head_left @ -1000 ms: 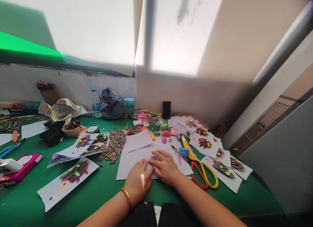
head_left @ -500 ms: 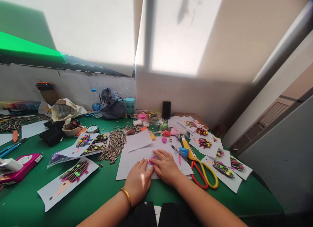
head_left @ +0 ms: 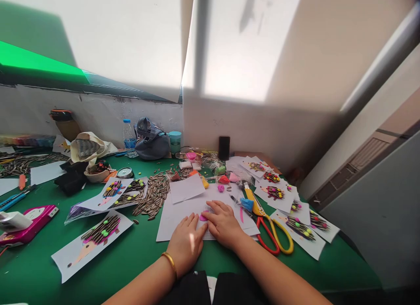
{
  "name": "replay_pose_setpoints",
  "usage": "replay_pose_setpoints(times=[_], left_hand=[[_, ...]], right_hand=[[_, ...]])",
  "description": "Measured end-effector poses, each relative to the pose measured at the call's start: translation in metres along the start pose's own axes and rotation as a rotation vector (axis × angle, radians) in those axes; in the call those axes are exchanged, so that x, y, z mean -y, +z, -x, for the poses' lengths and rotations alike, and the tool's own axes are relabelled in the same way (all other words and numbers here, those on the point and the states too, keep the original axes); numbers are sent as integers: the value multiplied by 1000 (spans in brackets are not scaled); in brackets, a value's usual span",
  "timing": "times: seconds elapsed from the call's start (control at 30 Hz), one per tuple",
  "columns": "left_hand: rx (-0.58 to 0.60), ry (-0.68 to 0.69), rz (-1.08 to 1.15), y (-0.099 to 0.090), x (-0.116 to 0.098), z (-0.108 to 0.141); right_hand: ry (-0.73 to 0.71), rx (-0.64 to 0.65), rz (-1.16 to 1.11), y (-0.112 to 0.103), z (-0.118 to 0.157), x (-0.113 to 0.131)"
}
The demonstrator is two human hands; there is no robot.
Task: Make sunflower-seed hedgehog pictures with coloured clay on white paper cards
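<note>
My left hand (head_left: pixel 187 238) lies flat on the white paper (head_left: pixel 170 222), with its fingers stretched out and its tip side close to a flattened pink piece of clay (head_left: pixel 203 216). From the other side my right hand (head_left: pixel 223 224) rests on the same sheet, fingers extended and touching the pink clay's edge. Part of the clay is hidden beneath the fingers. A thin pink strip (head_left: pixel 242 215) lies just right of my right hand. Past it are a blue lump in a wrapper (head_left: pixel 246 204) and scissors with red and yellow handles (head_left: pixel 275 235).
Sunflower seeds (head_left: pixel 154 191) are heaped left of the paper. Hedgehog pictures (head_left: pixel 98 241) lie at the left, with more finished cards (head_left: pixel 297 230) at the right. Bagged clay (head_left: pixel 224 179), a phone (head_left: pixel 224 148), a blue bag (head_left: pixel 152 143) and a bottle (head_left: pixel 129 138) stand along the back.
The fingers of my right hand have shifted very slightly, and the pink clay shows as a rounder flat patch. My left hand stays nearly in place.
</note>
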State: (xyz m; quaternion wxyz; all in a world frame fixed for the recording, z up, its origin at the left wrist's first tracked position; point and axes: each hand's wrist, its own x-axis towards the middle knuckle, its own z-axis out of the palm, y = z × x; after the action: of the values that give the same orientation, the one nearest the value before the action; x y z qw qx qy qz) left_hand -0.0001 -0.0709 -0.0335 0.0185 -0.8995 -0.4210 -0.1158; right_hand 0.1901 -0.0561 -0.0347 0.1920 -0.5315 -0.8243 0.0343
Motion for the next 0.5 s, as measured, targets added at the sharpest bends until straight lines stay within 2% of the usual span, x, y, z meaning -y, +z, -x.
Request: replay_pose_setpoints(times=[0.17, 0.33, 0.5], left_hand=[[-22, 6, -4, 1, 1, 0], [-57, 11, -14, 3, 1, 1], [-75, 15, -14, 2, 2, 2]], right_hand=[[47, -40, -30, 0, 0, -1], [-13, -10, -5, 4, 0, -2], [9, -102, -49, 1, 1, -4]])
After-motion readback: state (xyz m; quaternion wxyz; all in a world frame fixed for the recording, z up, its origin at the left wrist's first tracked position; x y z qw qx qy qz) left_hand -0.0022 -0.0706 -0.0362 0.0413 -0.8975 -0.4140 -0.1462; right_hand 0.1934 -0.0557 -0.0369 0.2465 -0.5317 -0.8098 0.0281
